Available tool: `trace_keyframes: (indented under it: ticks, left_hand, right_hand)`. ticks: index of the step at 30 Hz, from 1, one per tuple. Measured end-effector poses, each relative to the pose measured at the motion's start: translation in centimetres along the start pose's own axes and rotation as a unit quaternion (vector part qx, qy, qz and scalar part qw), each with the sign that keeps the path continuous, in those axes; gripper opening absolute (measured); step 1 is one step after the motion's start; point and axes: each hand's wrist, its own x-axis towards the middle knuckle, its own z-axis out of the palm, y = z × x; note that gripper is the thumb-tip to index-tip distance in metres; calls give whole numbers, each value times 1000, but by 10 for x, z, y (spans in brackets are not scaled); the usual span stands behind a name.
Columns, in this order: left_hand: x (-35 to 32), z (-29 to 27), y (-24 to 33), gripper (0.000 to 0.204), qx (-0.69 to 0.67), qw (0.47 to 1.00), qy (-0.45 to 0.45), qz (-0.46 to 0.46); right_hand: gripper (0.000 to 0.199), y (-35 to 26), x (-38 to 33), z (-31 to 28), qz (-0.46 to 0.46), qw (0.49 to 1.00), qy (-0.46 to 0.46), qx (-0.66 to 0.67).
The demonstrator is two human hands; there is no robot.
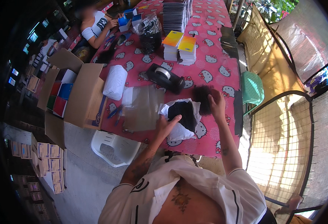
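My left hand (166, 126) grips a crumpled white paper wrap (182, 133) near the table's front edge, its thumb pressed over the rim. Inside the paper lies a black, ridged, net-like bundle (182, 112). To the right, my right hand (217, 101) pinches a similar black net-like bunch (202, 98), held apart from the wrap; its exact kind is unclear. Clear plastic sleeves (143, 110) lie flat just left of the wrap. Beyond them stands a black tape dispenser (165, 77) with a roll in it.
On the pink patterned table (208, 143) are a white plastic-wrapped roll (115, 82), yellow-topped card stacks (187, 52), spiral-bound stacks (174, 18) and a black plastic bag (150, 39). An open carton (83, 93) stands left, a white chair (113, 147) below it. Another person (96, 26) works at the far left.
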Motion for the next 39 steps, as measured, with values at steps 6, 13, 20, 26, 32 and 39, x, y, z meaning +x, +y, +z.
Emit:
trace_keyframes:
  ticks: [6, 13, 20, 26, 32, 39]
  left_hand:
    - [3, -9, 20, 66, -98, 986, -116, -72]
    - [-1, -32, 13, 49, -221, 970, -105, -16]
    - [47, -118, 7, 50, -4, 997, 36, 63]
    - [121, -171, -12, 42, 239, 943, 185, 137]
    - [121, -196, -37, 28, 233, 922, 263, 160]
    - [44, -150, 34, 40, -146, 983, 31, 105]
  right_hand:
    - [76, -3, -100, 51, 56, 997, -26, 41]
    - [97, -42, -131, 83, 93, 961, -103, 238]
    - [102, -113, -113, 134, 51, 943, -171, 282]
    - [99, -150, -64, 213, 29, 940, -176, 291]
    - [84, -129, -44, 256, 62, 940, -234, 239]
    - [60, -130, -102, 214, 54, 907, -149, 389]
